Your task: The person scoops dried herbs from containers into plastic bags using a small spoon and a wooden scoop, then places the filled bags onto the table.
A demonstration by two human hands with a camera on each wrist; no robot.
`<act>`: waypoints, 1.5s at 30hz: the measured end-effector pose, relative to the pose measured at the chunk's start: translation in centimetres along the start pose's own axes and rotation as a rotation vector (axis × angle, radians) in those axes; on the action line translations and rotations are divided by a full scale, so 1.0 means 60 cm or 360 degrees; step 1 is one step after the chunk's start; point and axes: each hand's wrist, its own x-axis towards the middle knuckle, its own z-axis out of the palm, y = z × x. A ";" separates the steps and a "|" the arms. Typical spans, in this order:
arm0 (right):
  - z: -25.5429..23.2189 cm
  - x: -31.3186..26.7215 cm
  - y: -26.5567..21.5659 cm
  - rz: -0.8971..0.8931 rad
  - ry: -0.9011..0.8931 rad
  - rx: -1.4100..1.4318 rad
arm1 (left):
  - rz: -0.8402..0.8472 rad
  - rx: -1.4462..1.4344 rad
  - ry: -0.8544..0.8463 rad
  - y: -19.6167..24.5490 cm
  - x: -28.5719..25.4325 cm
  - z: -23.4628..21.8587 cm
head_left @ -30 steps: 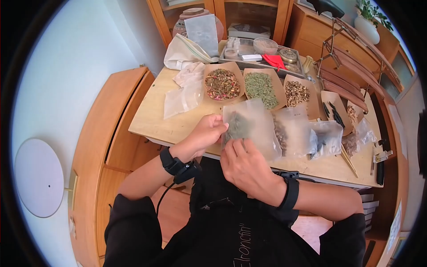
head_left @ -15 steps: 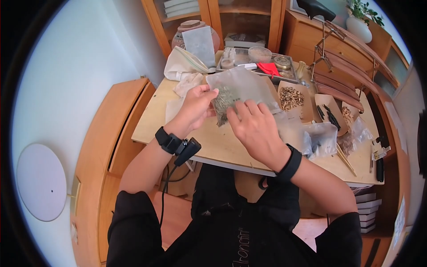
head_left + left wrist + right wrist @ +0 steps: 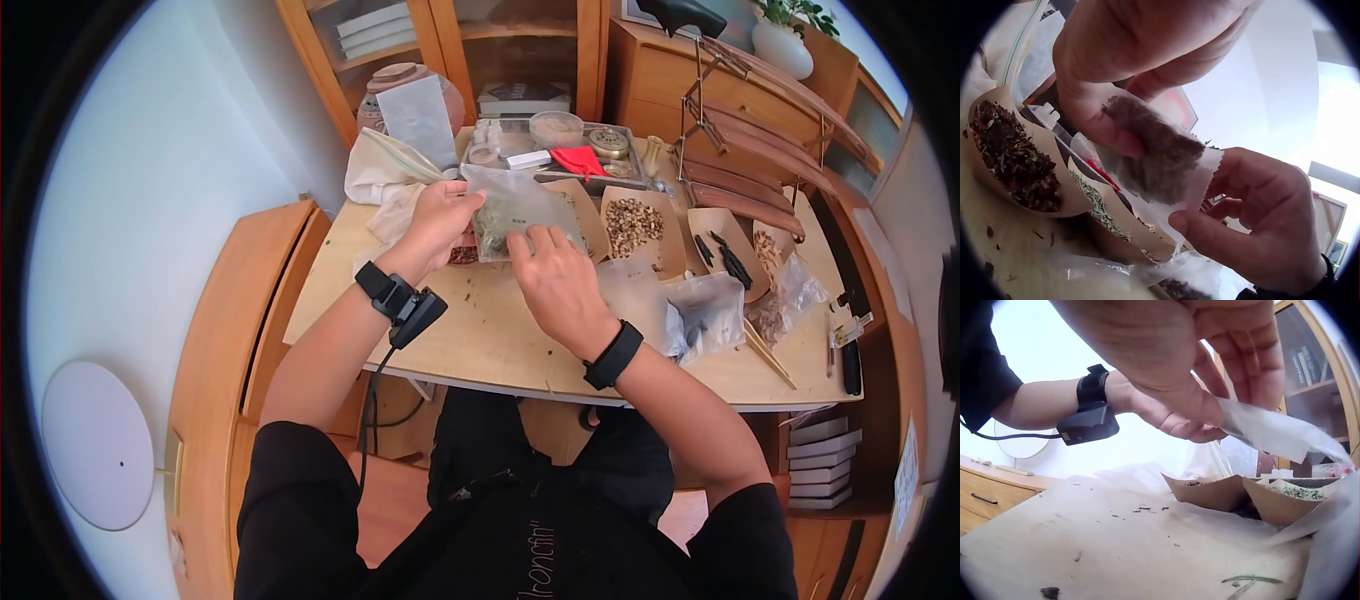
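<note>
A frosted translucent bag (image 3: pixel 522 205) with dried green herb at one end is held above the table. My left hand (image 3: pixel 437 225) pinches its left edge between thumb and fingers. My right hand (image 3: pixel 562 290) grips its lower edge near the middle. In the left wrist view the bag (image 3: pixel 1154 153) shows its packed herb and a jagged edge, the right hand (image 3: pixel 1260 219) pinching beside that edge. Behind the bag, paper trays hold a red-brown mix (image 3: pixel 1016 156) and green herb (image 3: pixel 1105 212); in the head view the bag partly hides them.
Right of the hands are a tray of brown pieces (image 3: pixel 634 226), a tray of black pods (image 3: pixel 731 262), filled bags (image 3: pixel 708 312) and wooden sticks (image 3: pixel 770 355). A grey tray with a red cloth (image 3: pixel 578 161) stands behind, near a wooden rack (image 3: pixel 745 190). Crumbs (image 3: pixel 1141 510) dot the table.
Both hands have lifted the bag from the table's front and moved it back toward the trays. The bag now lies flatter over the left trays, and the view has shifted.
</note>
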 end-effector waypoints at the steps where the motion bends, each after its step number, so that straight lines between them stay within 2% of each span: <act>1: 0.003 -0.001 0.002 0.0002 -0.0003 0.0000 | 0.0008 0.0042 0.0002 0.001 0.004 0.002; 16: 0.021 0.006 0.025 0.0239 0.0029 0.0172 | 0.0057 0.0176 -0.0059 0.024 0.043 0.033; 21: 0.024 0.009 0.038 0.0352 0.0238 0.0246 | 0.0076 0.0135 -0.0154 0.041 0.049 0.056; 25: 0.017 0.010 0.050 0.0459 0.0299 0.0368 | 0.0134 0.0064 -0.0213 0.048 0.051 0.076; 27: 0.015 0.010 0.058 0.0616 0.0335 0.0493 | 0.0148 0.0027 -0.0231 0.050 0.049 0.086; 29: 0.009 0.010 0.063 0.0638 0.0378 0.0565 | 0.0240 -0.0004 -0.0284 0.049 0.049 0.092; 34: 0.014 0.007 0.077 0.0668 0.0510 0.0635 | 0.0275 0.0010 -0.0334 0.056 0.039 0.098; 36: 0.009 0.007 0.082 0.0783 0.0508 0.0650 | 0.0296 -0.0006 -0.0354 0.056 0.039 0.097; 42: -0.002 0.013 0.089 0.0806 0.0577 0.0627 | 0.0306 0.0052 -0.0320 0.053 0.036 0.097; 45: -0.003 0.019 0.081 0.0737 0.0599 0.0712 | 0.0235 -0.0008 -0.0454 0.048 0.029 0.106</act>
